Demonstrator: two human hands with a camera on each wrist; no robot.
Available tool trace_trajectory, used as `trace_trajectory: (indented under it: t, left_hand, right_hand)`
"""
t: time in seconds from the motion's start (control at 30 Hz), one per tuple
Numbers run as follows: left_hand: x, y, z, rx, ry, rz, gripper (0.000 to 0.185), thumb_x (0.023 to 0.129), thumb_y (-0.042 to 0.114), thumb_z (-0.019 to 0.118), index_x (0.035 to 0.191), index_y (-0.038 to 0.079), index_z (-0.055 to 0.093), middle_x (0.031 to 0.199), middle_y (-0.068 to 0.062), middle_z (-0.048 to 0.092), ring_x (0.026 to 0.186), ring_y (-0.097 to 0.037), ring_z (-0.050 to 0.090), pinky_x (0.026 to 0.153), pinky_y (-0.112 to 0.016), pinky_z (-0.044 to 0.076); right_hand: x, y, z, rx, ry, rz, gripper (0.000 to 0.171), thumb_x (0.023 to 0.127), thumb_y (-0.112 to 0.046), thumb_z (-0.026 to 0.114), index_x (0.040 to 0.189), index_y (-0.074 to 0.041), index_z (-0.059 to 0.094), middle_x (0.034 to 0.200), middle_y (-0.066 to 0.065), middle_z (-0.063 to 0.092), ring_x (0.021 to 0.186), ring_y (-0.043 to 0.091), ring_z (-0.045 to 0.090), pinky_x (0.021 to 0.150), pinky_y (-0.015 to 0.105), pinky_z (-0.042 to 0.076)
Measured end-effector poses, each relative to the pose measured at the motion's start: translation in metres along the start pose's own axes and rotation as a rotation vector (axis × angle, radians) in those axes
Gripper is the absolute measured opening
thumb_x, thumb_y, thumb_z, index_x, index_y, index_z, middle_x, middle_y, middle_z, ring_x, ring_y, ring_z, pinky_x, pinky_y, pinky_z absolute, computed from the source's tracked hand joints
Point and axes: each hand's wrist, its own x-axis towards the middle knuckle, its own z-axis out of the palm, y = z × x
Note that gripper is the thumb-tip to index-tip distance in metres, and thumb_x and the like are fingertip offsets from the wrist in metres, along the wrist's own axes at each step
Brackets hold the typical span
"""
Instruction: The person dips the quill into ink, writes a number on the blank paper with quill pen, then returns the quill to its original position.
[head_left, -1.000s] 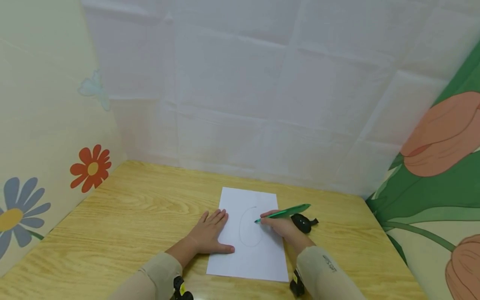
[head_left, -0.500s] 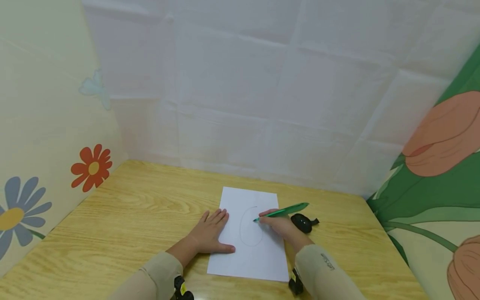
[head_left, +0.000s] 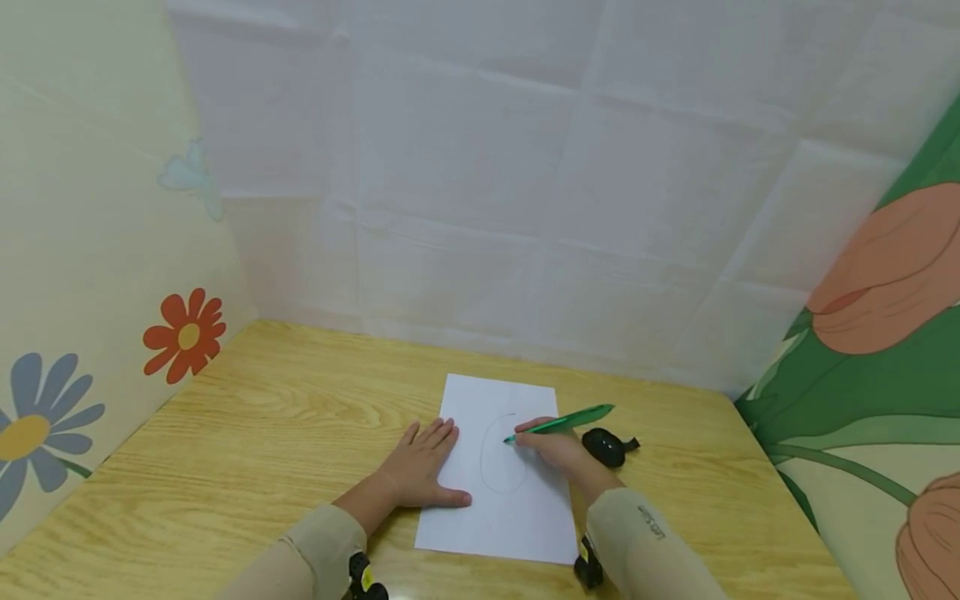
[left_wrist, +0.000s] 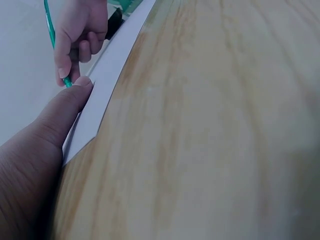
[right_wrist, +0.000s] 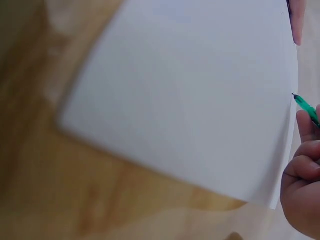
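A white sheet of paper [head_left: 498, 533] lies on the wood-grain table, bearing a thin, open oval line [head_left: 482, 454]. My left hand [head_left: 420, 475] rests flat across the sheet's left edge, fingers and thumb spread. In my right hand [head_left: 558, 450] a green pen [head_left: 581, 418] with a leaf-shaped top is pinched between thumb and fingers. Its dark tip is at the paper, inside the oval near the upper middle. The right wrist view shows the pen [right_wrist: 305, 106] at the far edge of the paper [right_wrist: 190, 90]. My left thumb [left_wrist: 60, 110] overlaps the pen tip in the left wrist view.
A black rounded object [head_left: 603, 447] with a short tab sits on the table [head_left: 300, 392] just right of the paper, beside my right hand. A white cloth [head_left: 465, 208] hangs behind the table. Panels with printed flowers stand left and right.
The right hand and pen have slid slightly to the left, carrying the tip further into the oval. The left hand and paper hold their place.
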Motion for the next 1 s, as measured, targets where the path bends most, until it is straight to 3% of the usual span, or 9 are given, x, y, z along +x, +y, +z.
trace_trajectory:
  t: [0.23, 1.0]
  left_hand:
    - [0.0003, 0.0001, 0.0010, 0.000, 0.003, -0.003, 0.115, 0.075, 0.082, 0.056, 0.155, 0.005, 0.026, 0.164, -0.009, 0.021, 0.153, -0.027, 0.016, 0.122, -0.055, 0.009]
    - [0.0009, -0.0041, 0.0041, -0.031, 0.017, 0.026, 0.113, 0.077, 0.078, 0.058, 0.155, 0.003, 0.025, 0.164, -0.012, 0.021, 0.153, -0.030, 0.014, 0.122, -0.057, 0.006]
  right_hand:
    - [-0.0006, -0.0006, 0.0003, 0.011, -0.005, -0.009, 0.024, 0.082, -0.019, 0.076, 0.102, -0.006, 0.074, 0.100, 0.003, 0.072, 0.086, 0.014, 0.055, 0.072, 0.023, 0.043]
    - [0.0024, -0.0021, 0.0047, -0.016, -0.005, -0.019, 0.022, 0.080, -0.021, 0.078, 0.099, -0.010, 0.077, 0.100, 0.002, 0.074, 0.096, 0.016, 0.063, 0.088, 0.033, 0.048]
